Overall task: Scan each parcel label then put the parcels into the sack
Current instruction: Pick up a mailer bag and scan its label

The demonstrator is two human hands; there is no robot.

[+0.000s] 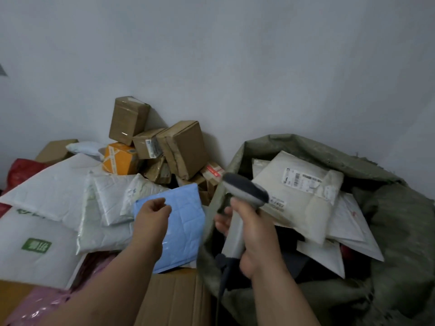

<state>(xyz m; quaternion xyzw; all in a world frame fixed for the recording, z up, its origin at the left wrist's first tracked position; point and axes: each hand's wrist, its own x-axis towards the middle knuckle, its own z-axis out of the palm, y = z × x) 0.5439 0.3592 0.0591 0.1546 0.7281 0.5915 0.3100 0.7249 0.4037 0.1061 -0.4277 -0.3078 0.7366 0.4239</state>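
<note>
Probably light and floppy, the blue padded mailer [181, 222] is waiting under the loosely curled, empty left hand [151, 214]; pinching its upper edge seems best, while the right hand [249, 228] is gripping the barcode scanner [237, 208].

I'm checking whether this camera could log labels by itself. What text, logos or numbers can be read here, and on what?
Digits, perhaps "2497", blurred: label edge behind the scanner, on the cream mailer.
Barcode label on the same mailer in the sack: too blurred.
Green logo on the white bag: characters unreadable.
Box label: too small.
</note>
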